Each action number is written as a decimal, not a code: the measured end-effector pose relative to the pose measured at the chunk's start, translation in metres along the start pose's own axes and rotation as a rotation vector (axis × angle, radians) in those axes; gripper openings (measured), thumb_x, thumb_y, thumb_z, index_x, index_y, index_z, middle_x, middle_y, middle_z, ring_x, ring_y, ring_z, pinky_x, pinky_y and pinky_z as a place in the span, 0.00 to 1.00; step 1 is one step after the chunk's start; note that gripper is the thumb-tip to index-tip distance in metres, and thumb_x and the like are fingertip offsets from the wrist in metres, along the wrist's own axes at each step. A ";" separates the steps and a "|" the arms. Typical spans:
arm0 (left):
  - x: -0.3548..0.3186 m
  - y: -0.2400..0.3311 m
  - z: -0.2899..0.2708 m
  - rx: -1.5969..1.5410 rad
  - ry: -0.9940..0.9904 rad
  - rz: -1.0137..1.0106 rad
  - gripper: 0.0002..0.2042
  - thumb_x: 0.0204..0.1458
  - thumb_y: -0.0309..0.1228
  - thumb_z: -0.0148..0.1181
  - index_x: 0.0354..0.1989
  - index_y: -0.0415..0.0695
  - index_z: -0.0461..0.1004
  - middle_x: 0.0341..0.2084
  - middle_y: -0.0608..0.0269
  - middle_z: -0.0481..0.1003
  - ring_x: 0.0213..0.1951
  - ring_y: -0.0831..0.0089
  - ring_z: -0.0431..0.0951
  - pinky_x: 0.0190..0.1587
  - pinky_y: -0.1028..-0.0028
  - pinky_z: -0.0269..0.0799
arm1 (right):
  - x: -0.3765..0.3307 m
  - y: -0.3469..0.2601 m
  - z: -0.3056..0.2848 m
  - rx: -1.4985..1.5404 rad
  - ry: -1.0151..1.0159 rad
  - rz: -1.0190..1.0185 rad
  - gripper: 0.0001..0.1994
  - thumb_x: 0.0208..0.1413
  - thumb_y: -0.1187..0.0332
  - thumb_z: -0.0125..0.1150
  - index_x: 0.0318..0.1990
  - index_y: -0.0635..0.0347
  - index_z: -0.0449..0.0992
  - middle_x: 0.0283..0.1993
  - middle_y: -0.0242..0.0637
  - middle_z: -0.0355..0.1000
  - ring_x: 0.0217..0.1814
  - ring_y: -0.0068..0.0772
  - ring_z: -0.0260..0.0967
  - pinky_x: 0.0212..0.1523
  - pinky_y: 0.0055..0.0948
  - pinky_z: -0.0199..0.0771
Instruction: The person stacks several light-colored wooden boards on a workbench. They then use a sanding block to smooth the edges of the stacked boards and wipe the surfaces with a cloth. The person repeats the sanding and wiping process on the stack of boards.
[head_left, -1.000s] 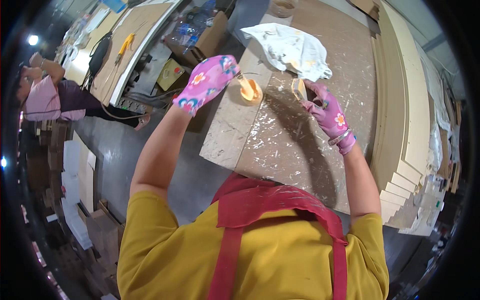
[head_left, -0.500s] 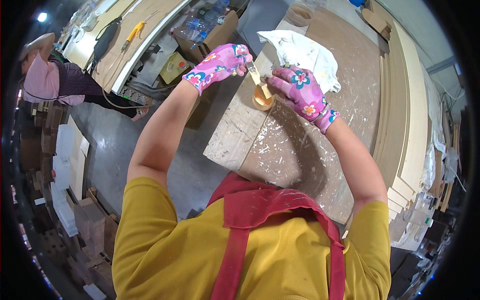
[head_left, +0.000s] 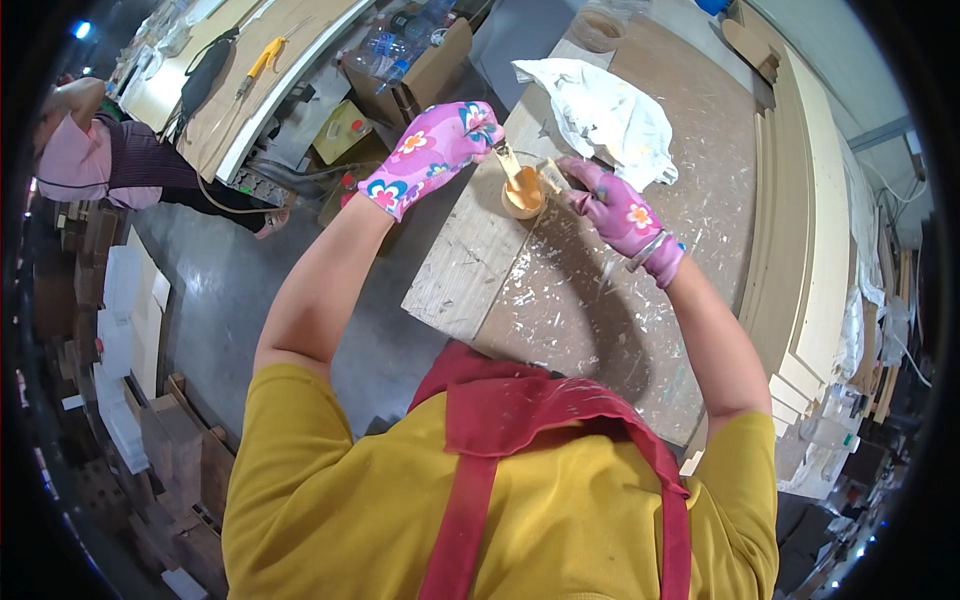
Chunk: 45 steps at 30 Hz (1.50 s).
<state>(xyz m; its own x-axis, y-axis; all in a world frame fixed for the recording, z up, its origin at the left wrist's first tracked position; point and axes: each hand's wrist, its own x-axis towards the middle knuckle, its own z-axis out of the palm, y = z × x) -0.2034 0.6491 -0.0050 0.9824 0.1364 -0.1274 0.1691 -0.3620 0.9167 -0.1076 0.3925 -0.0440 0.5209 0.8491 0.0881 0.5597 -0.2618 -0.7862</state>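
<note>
A: Messy workshop, paint-splattered wooden table [head_left: 590,300] with a crumpled white cloth [head_left: 600,115] at the far side. What are the hands up to?

B: Both wear pink flowered gloves. Left hand [head_left: 435,150] is closed around a flat stick [head_left: 508,165] whose end sits in a small cup [head_left: 523,195] of orange-tan paste. Right hand [head_left: 615,205] grips that cup at its rim, just above the table, near the cloth.

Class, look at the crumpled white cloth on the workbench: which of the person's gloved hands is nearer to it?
The right hand. It sits just below the white cloth, almost at its edge. The left hand is farther off, to the cloth's left, beyond the small cup.
</note>
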 end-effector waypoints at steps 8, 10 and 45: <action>-0.026 0.003 0.010 0.436 0.132 0.325 0.10 0.49 0.28 0.57 0.40 0.41 0.74 0.34 0.57 0.76 0.40 0.57 0.77 0.43 0.65 0.73 | -0.008 0.001 0.009 0.676 -0.032 0.508 0.24 0.65 0.55 0.53 0.63 0.56 0.69 0.42 0.33 0.76 0.37 0.22 0.72 0.35 0.25 0.76; -0.029 0.003 0.013 0.416 0.158 0.394 0.09 0.49 0.30 0.58 0.40 0.44 0.75 0.34 0.59 0.76 0.40 0.57 0.77 0.41 0.64 0.73 | -0.004 -0.009 0.014 0.567 0.021 0.447 0.23 0.65 0.55 0.53 0.62 0.58 0.70 0.39 0.34 0.76 0.34 0.22 0.71 0.34 0.24 0.74; -0.019 -0.007 0.033 0.681 0.303 0.664 0.04 0.48 0.29 0.56 0.32 0.47 0.75 0.28 0.60 0.72 0.36 0.59 0.75 0.38 0.63 0.71 | -0.002 -0.031 0.020 0.316 0.026 0.356 0.23 0.65 0.53 0.53 0.54 0.67 0.75 0.30 0.35 0.75 0.29 0.25 0.73 0.31 0.26 0.72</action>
<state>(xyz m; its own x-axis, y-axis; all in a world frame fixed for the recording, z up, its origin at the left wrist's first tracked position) -0.2205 0.6186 -0.0216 0.8486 -0.0902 0.5212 -0.3045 -0.8890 0.3420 -0.1395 0.4081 -0.0320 0.6632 0.7188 -0.2084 0.1220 -0.3786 -0.9175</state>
